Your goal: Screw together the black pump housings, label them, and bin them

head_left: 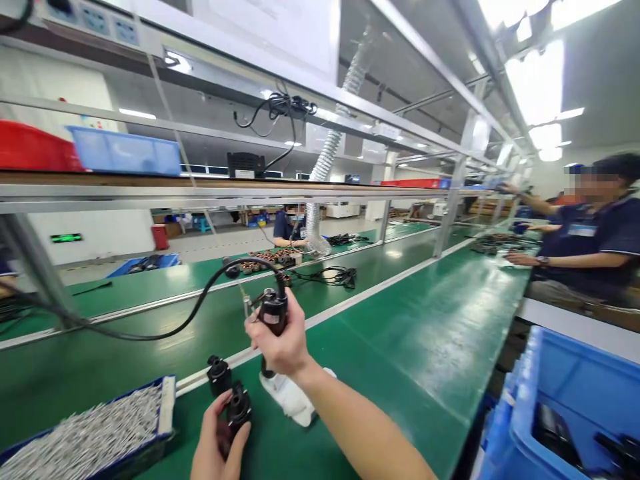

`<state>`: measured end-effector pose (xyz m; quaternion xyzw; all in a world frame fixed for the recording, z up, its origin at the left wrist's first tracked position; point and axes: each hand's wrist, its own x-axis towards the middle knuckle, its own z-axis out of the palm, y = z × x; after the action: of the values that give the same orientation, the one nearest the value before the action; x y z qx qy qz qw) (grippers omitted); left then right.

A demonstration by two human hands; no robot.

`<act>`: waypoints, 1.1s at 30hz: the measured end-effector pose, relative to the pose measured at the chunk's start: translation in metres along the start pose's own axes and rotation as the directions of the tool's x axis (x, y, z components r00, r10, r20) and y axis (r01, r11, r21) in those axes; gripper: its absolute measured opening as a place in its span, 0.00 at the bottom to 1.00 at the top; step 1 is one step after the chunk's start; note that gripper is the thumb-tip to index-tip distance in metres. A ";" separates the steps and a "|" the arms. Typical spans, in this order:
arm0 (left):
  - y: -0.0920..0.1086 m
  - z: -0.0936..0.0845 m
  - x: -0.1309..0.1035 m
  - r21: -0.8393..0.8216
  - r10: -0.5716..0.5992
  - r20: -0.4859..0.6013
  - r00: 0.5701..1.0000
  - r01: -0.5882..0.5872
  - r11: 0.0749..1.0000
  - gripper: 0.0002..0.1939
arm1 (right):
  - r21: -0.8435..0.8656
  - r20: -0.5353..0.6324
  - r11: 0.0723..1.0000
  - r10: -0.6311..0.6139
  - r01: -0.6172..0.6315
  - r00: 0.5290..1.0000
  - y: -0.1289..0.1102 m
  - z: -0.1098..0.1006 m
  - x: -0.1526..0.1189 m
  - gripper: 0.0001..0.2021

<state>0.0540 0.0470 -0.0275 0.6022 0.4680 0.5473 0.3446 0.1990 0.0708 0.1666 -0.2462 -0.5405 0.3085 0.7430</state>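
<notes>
In my right hand is a black corded tool, held upright, its thick black cable arching up and away to the left. A metal lever and hook show beside my fingers. My left hand grips a black cylindrical part low in the view, fingers wrapped round its sides. Just behind it a second black part stands on the green bench. Beneath the tool lies a white cloth-like item on the green surface.
A blue-edged tray of thin metal pieces sits at lower left. Blue bin with black parts is at lower right. A metal shelf crosses ahead. Coils and cables lie on the far bench. One person works at right, another behind the shelf.
</notes>
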 end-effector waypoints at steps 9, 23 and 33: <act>0.071 -0.066 -0.004 0.718 0.030 0.455 0.890 -0.387 0.578 0.55 | -0.058 0.038 0.993 -0.100 0.102 0.994 -0.006 -0.012 0.001 0.16; 0.054 -0.046 -0.007 0.590 0.121 0.499 0.858 -0.439 0.677 0.48 | -0.067 0.049 0.997 -0.037 0.041 0.998 -0.003 -0.001 -0.007 0.15; 0.026 -0.032 -0.017 0.076 -0.052 0.207 0.977 0.037 0.996 0.27 | -0.025 0.103 0.999 0.033 -0.031 0.994 0.007 0.002 -0.008 0.15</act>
<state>0.0278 0.0200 -0.0041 0.6579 0.4620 0.4558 0.3821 0.1937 0.0696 0.1576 -0.2472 -0.5777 0.3264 0.7062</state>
